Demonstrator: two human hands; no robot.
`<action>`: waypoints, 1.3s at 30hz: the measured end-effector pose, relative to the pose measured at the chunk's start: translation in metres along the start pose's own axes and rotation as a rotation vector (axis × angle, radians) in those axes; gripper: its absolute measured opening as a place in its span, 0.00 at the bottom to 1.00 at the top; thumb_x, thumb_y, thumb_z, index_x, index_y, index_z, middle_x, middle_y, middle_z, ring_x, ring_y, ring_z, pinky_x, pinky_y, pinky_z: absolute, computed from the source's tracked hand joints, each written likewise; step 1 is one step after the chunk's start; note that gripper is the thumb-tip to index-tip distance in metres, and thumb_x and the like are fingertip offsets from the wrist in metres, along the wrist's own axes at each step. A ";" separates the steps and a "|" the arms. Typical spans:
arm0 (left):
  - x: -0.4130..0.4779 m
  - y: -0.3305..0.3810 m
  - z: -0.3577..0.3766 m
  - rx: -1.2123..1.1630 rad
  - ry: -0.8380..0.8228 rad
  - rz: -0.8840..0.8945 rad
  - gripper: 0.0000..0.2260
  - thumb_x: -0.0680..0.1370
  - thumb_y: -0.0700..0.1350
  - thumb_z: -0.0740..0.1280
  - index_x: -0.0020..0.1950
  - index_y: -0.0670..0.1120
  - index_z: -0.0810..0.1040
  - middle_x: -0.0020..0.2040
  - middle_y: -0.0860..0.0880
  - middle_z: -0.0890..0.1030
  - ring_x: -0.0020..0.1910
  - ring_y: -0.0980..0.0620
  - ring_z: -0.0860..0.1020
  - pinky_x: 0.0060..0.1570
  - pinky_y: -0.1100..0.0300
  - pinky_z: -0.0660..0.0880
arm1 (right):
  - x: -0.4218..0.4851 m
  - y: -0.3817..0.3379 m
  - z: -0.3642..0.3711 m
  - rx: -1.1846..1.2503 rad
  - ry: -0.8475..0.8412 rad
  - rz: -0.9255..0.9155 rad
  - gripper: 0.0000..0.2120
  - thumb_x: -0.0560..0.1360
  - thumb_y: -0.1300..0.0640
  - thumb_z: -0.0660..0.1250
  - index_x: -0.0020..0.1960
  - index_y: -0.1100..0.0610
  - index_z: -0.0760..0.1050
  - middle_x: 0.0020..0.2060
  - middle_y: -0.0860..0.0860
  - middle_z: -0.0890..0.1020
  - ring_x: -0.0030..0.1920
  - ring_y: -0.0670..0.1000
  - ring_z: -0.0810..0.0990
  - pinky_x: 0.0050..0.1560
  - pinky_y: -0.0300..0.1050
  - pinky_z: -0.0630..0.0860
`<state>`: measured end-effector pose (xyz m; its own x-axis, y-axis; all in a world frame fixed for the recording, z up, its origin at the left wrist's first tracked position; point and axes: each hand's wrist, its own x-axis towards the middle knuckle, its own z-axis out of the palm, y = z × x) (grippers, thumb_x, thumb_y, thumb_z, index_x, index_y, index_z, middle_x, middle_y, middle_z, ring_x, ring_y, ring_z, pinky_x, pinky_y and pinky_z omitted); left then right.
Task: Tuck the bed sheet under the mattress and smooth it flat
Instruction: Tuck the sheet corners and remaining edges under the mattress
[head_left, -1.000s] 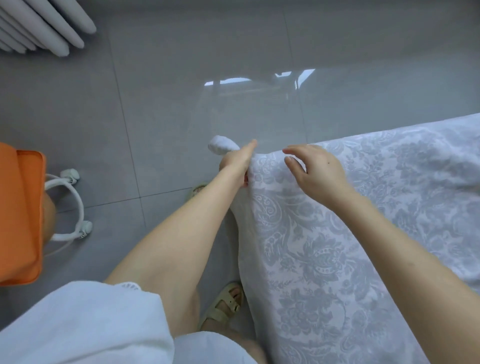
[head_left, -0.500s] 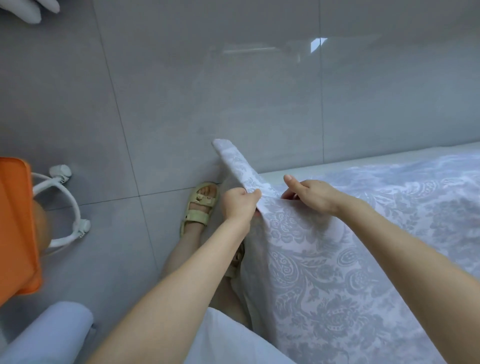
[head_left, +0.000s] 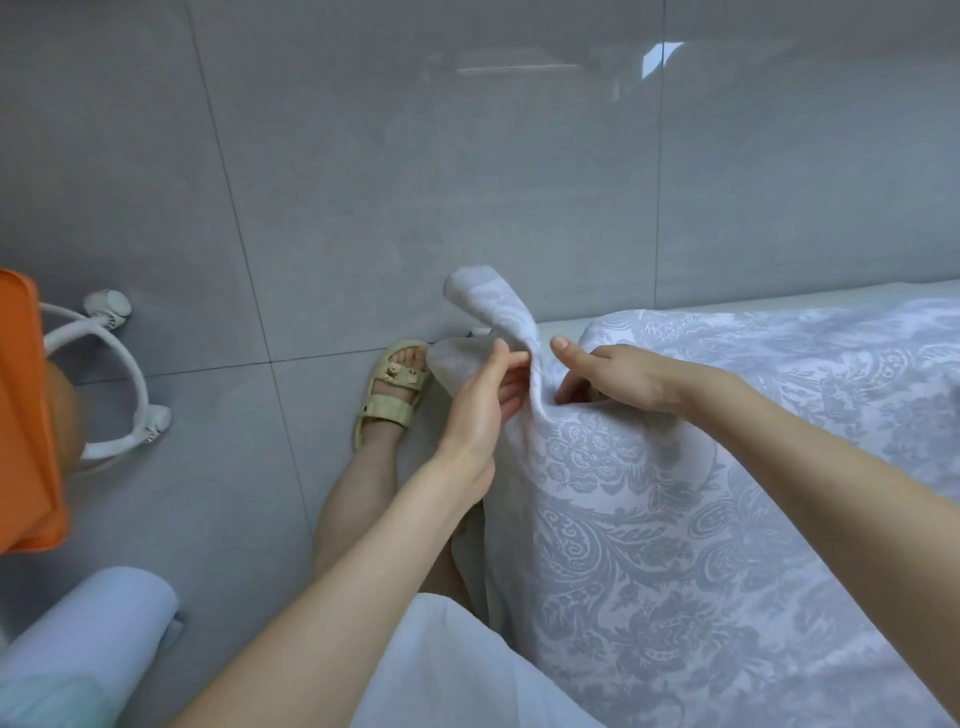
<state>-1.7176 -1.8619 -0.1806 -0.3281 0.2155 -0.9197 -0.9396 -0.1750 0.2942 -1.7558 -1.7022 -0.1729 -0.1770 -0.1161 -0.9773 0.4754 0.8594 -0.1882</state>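
Pinching the sheet corner in the left grip, clasping a fold alongside in the right grip. Probably heading down and right toward the mattress, nearer the right grip.

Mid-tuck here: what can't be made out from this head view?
- Tuck line under the corner: covered by the draped bed sheet, head view.
- Orange object: cut off by the left frame edge.
- Pale blue roll: cut off at the bottom-left corner.
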 end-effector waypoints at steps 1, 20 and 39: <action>-0.005 -0.003 0.003 0.004 -0.049 0.019 0.21 0.82 0.56 0.52 0.60 0.45 0.78 0.57 0.48 0.81 0.58 0.55 0.78 0.61 0.61 0.72 | -0.007 0.004 -0.001 0.055 0.009 -0.024 0.38 0.74 0.31 0.41 0.48 0.52 0.83 0.48 0.47 0.82 0.49 0.48 0.77 0.57 0.41 0.67; -0.067 -0.034 0.055 0.374 -0.645 -0.131 0.43 0.64 0.80 0.50 0.68 0.55 0.72 0.69 0.55 0.73 0.70 0.56 0.67 0.71 0.51 0.60 | -0.030 -0.001 -0.057 0.647 -0.679 -0.252 0.40 0.73 0.34 0.38 0.65 0.58 0.75 0.61 0.61 0.78 0.68 0.55 0.71 0.68 0.53 0.62; -0.080 -0.016 0.058 0.255 -0.718 -0.167 0.30 0.72 0.70 0.49 0.62 0.56 0.77 0.60 0.56 0.79 0.62 0.57 0.76 0.61 0.63 0.69 | -0.050 0.123 -0.073 0.027 -0.199 0.517 0.41 0.72 0.26 0.41 0.50 0.53 0.84 0.48 0.52 0.85 0.51 0.53 0.83 0.63 0.50 0.72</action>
<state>-1.6817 -1.8206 -0.0964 -0.0819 0.8037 -0.5894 -0.9470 0.1215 0.2973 -1.7511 -1.5540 -0.1403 0.2502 0.2232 -0.9421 0.4796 0.8167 0.3209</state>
